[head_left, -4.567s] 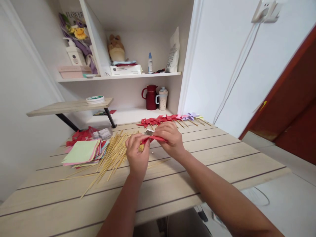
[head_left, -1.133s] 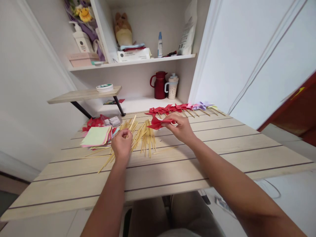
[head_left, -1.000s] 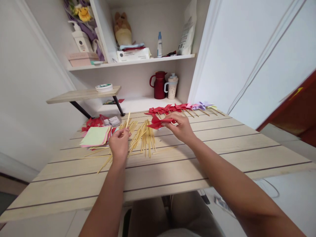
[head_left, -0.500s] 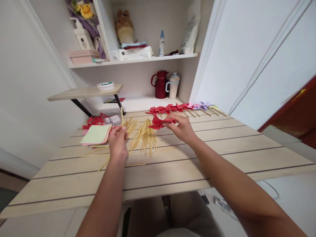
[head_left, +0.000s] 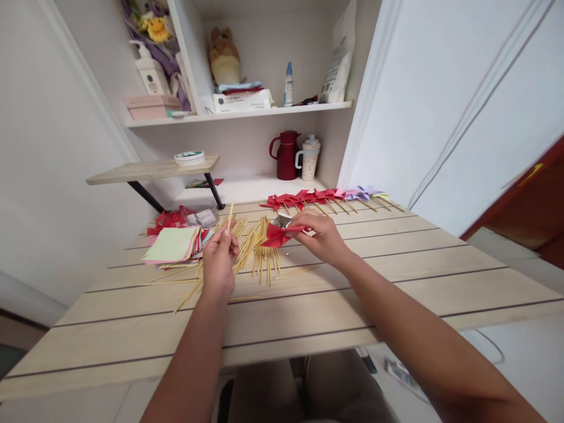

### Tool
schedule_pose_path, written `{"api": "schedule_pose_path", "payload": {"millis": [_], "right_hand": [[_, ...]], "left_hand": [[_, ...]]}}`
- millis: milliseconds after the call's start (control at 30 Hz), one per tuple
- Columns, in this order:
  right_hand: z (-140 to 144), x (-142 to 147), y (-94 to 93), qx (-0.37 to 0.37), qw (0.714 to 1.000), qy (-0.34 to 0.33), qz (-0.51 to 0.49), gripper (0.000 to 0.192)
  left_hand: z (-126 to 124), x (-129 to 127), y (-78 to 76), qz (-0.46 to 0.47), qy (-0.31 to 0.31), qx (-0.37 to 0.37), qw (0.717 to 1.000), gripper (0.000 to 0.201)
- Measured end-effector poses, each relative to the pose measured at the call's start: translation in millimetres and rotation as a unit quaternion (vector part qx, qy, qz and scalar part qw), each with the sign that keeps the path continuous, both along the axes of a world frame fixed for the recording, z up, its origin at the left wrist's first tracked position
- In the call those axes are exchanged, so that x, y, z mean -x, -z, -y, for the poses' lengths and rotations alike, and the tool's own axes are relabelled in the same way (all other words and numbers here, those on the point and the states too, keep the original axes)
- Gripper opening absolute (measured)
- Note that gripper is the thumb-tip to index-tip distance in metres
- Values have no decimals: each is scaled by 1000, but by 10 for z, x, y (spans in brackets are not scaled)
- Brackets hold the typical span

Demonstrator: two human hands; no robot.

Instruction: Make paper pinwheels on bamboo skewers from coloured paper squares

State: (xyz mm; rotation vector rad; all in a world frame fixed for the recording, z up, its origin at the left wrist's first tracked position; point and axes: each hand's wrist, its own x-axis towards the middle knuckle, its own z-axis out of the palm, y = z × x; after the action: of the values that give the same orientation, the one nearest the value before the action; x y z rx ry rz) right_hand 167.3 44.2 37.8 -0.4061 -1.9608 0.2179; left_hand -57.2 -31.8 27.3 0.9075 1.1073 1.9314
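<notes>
Upright in my left hand [head_left: 220, 258] is a thin wooden stick [head_left: 231, 212], pinched between thumb and fingers. My right hand [head_left: 324, 236] grips a folded red paper pinwheel [head_left: 278, 235] by one side, to the right of the stick and apart from it. Beneath and between both hands lies a loose heap of wooden sticks [head_left: 265, 264]. Behind the red pinwheel sits a small shiny object [head_left: 282, 221], partly hidden. A stack of coloured paper squares [head_left: 171, 245], pale green on top, lies left of my left hand.
Finished pinwheels on sticks [head_left: 324, 195], in red, pink, purple and yellow, line the table's back edge. Red paper pieces [head_left: 170, 220] and a clear packet [head_left: 201, 218] lie at back left below a small raised shelf [head_left: 152, 170]. Farther back stand a red jug [head_left: 288, 155] and a cup [head_left: 310, 158].
My left hand has moved right with the stick, which now tilts slightly right. The red pinwheel in my right hand is a little lower, uncovering the shiny object behind it.
</notes>
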Motion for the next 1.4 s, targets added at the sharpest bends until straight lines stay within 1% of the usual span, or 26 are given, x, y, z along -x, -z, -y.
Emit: {"api": "schedule_pose_path", "payload": {"millis": [167,300,467,833,1100,1267,1400], "right_hand": [[66,4,-64,-38,999,-22,16,14],[101,3,-106,-64,997,-32,16,12],[116,-1,-134,-74,996,-38,14,10],[121,5,-155,-95,994,-45,15,11],[115,9,-138,-97,994,-56,13,11],[100,11,-120,-96,994,-57,13,9],[87,12,-104,-94,994,-57,15,10]], "left_hand": [[4,-35,7,-52,1,-11,999,36],[2,-53,35,-92,9,-16,996,42],[29,-76,50,-130,19,-21,991,43],[71,-140,22,-155,24,-29,987,40],[113,-181,-38,-169,32,-37,984,39],[111,-180,-21,-168,33,-35,985,39],[104,-177,-9,-148,37,-30,988,38]]}}
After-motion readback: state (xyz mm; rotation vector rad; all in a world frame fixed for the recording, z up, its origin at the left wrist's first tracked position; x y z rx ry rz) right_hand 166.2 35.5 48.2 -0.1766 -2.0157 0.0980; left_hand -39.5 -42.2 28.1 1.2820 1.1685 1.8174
